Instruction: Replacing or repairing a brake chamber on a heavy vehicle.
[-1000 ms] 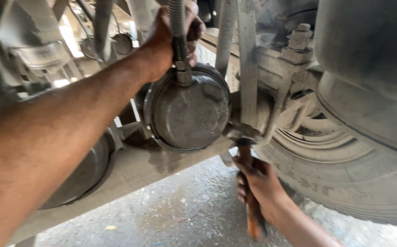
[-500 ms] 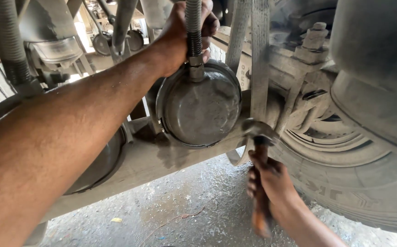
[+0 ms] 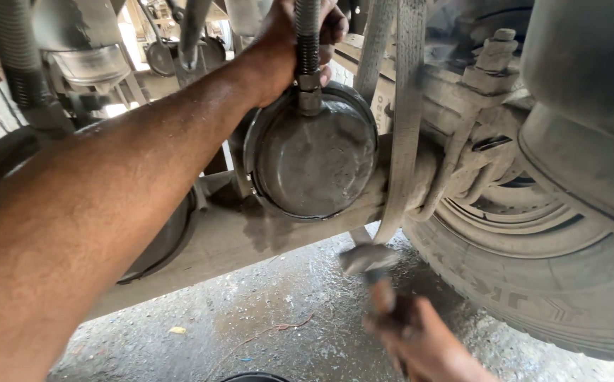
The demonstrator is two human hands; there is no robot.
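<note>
My left hand (image 3: 289,42) reaches up and grips a ribbed black hose (image 3: 307,25) just above its metal fitting on a round, dusty grey brake chamber (image 3: 314,159) under a truck. My right hand (image 3: 420,343), blurred by motion, holds the wooden handle of a hammer. The hammer's head (image 3: 367,258) hangs just below the axle beam (image 3: 236,244) and a flat vertical bracket (image 3: 407,106), not touching either.
A large tyre (image 3: 533,297) fills the right side, with an air spring (image 3: 590,120) above it. A second round chamber (image 3: 169,233) sits behind my left forearm. Wet concrete ground lies below, with a black round rim (image 3: 254,377) at the bottom edge.
The hammer head has dropped down and away from the bracket near the axle, and my right hand has moved lower. My left hand keeps its grip on the hose.
</note>
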